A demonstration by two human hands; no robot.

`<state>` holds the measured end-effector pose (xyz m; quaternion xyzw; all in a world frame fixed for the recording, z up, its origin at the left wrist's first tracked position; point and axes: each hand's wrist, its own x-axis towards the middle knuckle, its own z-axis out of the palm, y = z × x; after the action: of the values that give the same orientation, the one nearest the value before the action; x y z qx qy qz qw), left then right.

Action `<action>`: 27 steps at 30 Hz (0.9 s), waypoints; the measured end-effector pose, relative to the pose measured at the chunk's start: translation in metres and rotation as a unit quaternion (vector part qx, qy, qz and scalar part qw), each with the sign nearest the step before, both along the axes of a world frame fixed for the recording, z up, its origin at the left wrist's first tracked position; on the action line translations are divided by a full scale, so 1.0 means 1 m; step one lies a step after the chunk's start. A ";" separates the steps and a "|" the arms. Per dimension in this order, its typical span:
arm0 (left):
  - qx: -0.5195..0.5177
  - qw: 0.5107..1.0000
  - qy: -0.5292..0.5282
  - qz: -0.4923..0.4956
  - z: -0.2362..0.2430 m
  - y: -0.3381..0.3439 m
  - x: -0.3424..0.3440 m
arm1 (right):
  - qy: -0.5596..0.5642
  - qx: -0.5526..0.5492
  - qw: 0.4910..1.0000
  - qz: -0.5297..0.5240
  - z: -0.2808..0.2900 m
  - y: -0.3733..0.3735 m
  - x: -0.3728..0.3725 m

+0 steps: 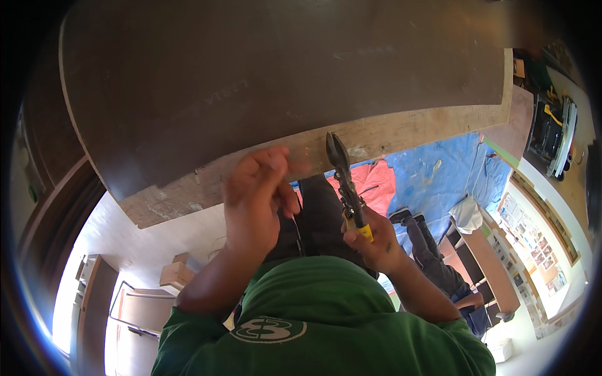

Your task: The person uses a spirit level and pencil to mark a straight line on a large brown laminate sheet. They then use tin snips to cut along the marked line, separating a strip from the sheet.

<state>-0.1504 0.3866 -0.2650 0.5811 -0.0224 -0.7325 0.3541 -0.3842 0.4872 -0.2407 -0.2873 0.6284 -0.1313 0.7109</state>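
Note:
My right hand point(376, 244) is wrapped round the yellow-ended handles of a pair of metal snips point(340, 164). The dark jaws point away from me, and their tip overlaps the near edge of a worktop in this view. To the left, my left hand point(254, 197) is raised in front of that edge. Its fingers are bent and apart, somewhat blurred, and I see nothing in them. A large dark brown panel point(282, 69) covers the worktop, leaving a strip of pale, scuffed wood point(439, 124) bare along the near side.
Beyond the worktop's near edge, a blue tarp point(426, 172) and a red sheet point(379, 183) lie below. Another person in dark trousers point(433, 254) is at the right, near a shelf unit point(464, 254). A black power tool point(552, 135) stands far right. A wooden box point(177, 273) is at lower left.

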 end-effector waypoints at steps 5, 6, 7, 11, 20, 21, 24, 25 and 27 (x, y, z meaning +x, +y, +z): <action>-0.298 0.911 -0.221 -0.181 0.016 0.031 -0.007 | 0.072 -0.078 0.993 0.055 0.012 -0.003 0.000; -0.417 0.832 -0.293 -0.217 0.017 0.031 -0.006 | 0.095 -0.100 0.987 0.079 0.013 -0.003 -0.001; -0.454 0.799 -0.318 -0.233 0.018 0.028 -0.005 | 0.119 -0.122 0.980 0.102 0.014 -0.003 -0.003; -0.598 0.670 -0.338 -0.282 0.022 -0.003 -0.003 | 0.180 -0.179 0.951 0.177 0.021 -0.004 -0.014; -0.520 0.509 0.002 -0.686 -0.002 -0.063 -0.033 | 0.209 -0.248 0.887 0.327 0.031 -0.022 -0.028; -0.498 0.486 0.033 -0.718 -0.005 -0.063 -0.036 | 0.202 -0.253 0.884 0.336 0.031 -0.024 -0.030; -0.480 0.495 0.074 -0.720 -0.012 -0.060 -0.042 | 0.181 -0.268 0.874 0.363 0.032 -0.029 -0.034; -0.475 0.498 0.083 -0.721 -0.014 -0.058 -0.044 | 0.176 -0.273 0.869 0.373 0.032 -0.030 -0.035; -0.464 0.497 0.094 -0.727 -0.017 -0.053 -0.048 | 0.164 -0.280 0.863 0.386 0.033 -0.032 -0.035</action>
<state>-0.1984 0.3341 -0.2820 0.0397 -0.7400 -0.6661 -0.0850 -0.4195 0.4556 -0.2074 -0.7115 0.5111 0.0321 0.4812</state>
